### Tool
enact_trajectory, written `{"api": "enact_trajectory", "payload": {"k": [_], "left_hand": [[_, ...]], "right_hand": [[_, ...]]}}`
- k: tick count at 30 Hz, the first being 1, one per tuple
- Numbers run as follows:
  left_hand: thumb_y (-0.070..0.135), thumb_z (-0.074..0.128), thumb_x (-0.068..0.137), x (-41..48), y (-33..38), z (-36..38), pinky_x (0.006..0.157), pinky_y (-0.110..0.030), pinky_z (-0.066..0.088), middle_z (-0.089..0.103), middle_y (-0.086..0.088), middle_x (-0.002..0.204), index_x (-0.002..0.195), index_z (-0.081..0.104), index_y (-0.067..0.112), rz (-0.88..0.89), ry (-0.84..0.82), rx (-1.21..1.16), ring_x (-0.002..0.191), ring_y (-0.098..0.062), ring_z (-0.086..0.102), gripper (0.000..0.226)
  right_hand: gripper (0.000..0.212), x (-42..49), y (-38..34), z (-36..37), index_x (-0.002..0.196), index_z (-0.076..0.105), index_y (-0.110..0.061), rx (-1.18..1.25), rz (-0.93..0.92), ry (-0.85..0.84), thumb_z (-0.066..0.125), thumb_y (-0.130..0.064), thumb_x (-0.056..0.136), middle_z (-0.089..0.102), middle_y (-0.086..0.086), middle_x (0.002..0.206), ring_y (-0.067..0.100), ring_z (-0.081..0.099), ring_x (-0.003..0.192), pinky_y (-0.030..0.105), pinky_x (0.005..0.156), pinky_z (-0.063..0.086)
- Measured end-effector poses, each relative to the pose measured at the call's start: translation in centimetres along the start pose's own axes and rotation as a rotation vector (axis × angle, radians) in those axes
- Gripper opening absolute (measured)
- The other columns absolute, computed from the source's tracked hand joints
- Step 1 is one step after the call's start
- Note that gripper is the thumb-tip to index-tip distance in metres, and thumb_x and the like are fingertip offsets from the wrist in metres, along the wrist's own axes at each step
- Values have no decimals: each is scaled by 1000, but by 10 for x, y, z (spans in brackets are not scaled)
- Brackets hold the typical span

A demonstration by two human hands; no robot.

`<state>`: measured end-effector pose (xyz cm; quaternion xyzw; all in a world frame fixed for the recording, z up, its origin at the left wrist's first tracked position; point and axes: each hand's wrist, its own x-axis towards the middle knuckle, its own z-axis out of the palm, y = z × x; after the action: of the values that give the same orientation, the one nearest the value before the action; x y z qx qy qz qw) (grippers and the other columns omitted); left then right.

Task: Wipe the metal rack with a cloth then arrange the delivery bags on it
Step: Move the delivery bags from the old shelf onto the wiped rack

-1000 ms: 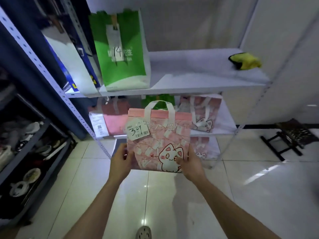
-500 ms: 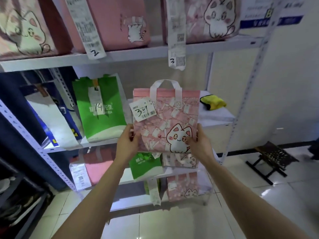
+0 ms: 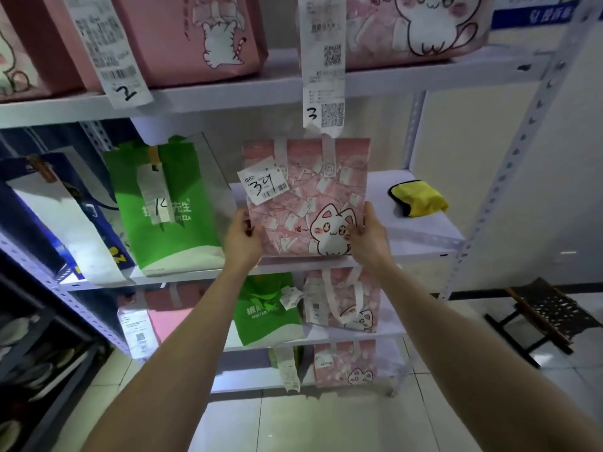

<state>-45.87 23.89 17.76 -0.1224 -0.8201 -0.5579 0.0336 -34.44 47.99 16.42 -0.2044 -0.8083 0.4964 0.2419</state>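
1. On the middle shelf (image 3: 424, 236) of the metal rack, at its front edge, a pink cat-print bag (image 3: 306, 197) is held upright between both hands
2. The bag's lower left edge is gripped by the left hand (image 3: 243, 238), which is curled round it
3. The lower right edge is gripped by the right hand (image 3: 368, 238), beside the printed cat
4. Whether the bag's base is resting on the shelf cannot be told
5. A tag (image 3: 262, 185) marked 34 is fixed to the bag's upper left front
6. A green bag (image 3: 169, 203) is stood just left of the left hand, and a yellow cloth (image 3: 416, 199) is seen lying on the same shelf, right of the right hand and apart from the bag
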Motion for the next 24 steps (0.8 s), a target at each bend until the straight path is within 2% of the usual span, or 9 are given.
{"api": "enact_trajectory", "payload": {"k": [2,4,8,11,16,19,22,24], "left_hand": [[8,60,107,-5,-17,11,102,-51,61,74,5,114,126,59,23,-46,39,-4,107,-20,73,24],[10,59,108,-8,-27,18,103,-53,59,74,7,114,127,59,27,-68,54,0,108,-21,72,26],[14,59,107,0,-32,21,102,-53,60,74,9,119,126,57,34,-87,68,11,110,-21,73,28],[13,59,105,-1,-36,20,104,-52,59,74,3,125,136,58,24,-77,71,22,114,-24,72,32],[5,62,103,-10,-37,18,111,-49,55,72,1,129,141,57,14,-88,62,17,120,-24,68,39],[8,68,101,-12,-32,14,111,-48,55,71,-1,133,145,54,14,-89,25,56,122,-25,68,47],[11,70,101,-14,-33,6,113,-50,53,70,-8,139,149,50,9,-92,7,102,127,-29,67,52],[11,74,100,-21,-38,0,114,-48,53,70,-10,140,148,51,8,-95,10,91,127,-28,67,53]], "right_hand": [[31,2,16,11,128,48,-34,-17,13,-40,47,-10,107,72,-9,116,21,71,105,49,84,62],[27,6,28,19,128,45,-33,-43,3,-43,47,-14,108,71,-6,112,24,69,101,42,77,58],[29,20,34,23,129,43,-32,-52,-14,-49,48,-13,107,69,-6,108,22,65,92,36,73,50],[28,17,42,24,118,43,-33,-69,-3,-50,51,-11,104,68,-7,106,25,66,95,36,74,51],[24,2,54,22,126,46,-34,-75,27,-65,52,-22,106,65,-16,112,18,62,97,35,77,48],[29,1,50,18,122,46,-35,-72,49,-102,59,-20,102,67,-11,119,16,59,98,32,76,46],[33,-1,48,16,128,51,-30,-55,64,-81,65,-23,99,67,-13,118,12,61,100,23,71,47],[35,-6,50,12,134,54,-24,-30,65,-17,65,-26,101,69,-10,125,14,64,108,26,82,53]]}}
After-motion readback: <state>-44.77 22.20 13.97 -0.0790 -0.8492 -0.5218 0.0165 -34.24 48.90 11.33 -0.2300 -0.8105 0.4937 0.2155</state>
